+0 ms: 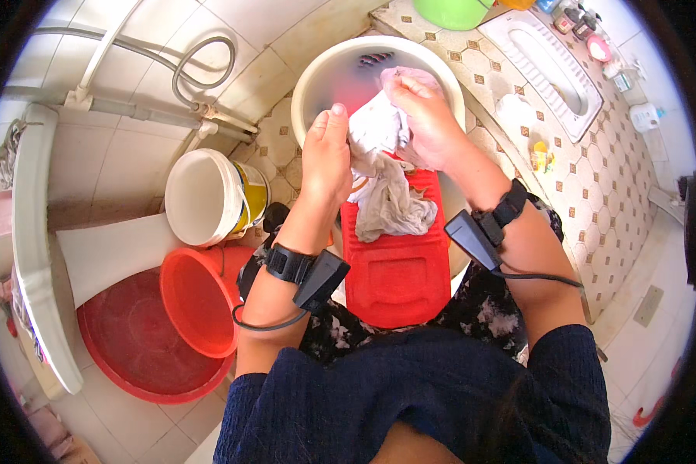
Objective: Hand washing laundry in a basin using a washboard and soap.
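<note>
A wet white cloth (394, 203), bunched up, hangs between my hands over a red plastic washboard (398, 282). My left hand (329, 158) is closed on the cloth's left side, its fingers pressed together and pointing away from me. On the cloth's upper right, my right hand (429, 127) grips with curled fingers and a raised thumb. The washboard slopes from my lap into a round white basin (305, 93) of cloudy water. Pinkish cloth (414, 77) shows at the basin's far right, beyond my right hand. Parts of the white cloth are hidden behind my fingers.
Left of me stand a white bucket (201, 197), an orange-red basin (197, 298) and a wide dark red tub (131, 348). A grey hose (228, 66) loops along the wall. On the raised tiled ledge at right is a white squat toilet (549, 73); a green basin (452, 11) sits behind.
</note>
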Tool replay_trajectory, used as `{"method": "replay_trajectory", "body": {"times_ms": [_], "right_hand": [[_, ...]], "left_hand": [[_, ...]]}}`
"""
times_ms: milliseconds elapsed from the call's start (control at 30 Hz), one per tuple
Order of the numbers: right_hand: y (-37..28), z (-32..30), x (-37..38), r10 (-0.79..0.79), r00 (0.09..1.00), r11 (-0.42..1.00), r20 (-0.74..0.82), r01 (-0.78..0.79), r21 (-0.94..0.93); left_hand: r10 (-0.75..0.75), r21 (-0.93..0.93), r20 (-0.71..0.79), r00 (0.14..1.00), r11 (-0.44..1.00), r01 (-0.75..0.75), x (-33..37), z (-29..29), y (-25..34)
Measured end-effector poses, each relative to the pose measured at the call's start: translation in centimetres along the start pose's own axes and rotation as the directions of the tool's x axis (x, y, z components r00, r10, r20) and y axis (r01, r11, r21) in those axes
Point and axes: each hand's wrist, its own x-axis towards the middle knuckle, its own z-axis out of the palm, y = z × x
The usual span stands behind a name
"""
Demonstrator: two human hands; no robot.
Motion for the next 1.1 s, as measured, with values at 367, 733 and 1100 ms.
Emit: {"method": "replay_trajectory", "body": {"times_ms": [367,733,1100], "right_hand": [[0.9,2.3,-1.0,-0.434,0.89,0.257,0.14,0.271,-0.928],[2.0,2.8,-0.6,-0.56,0.828,0.39,-0.026,0.235,-0.89],[1.2,2.8,0.1,-0.541,0.838,0.417,-0.062,0.204,-0.886]], "left_hand": [[-0.322,-0.322,-0.251,0.913,0.917,0.235,-0.4,3.3,0.8],[-0.313,-0.322,-0.208,0.927,0.916,0.238,-0.2,1.9,-1.3],[-0.264,-0.235,-0.222,0.939,0.949,0.212,-0.5,1.2,-1.5]]}}
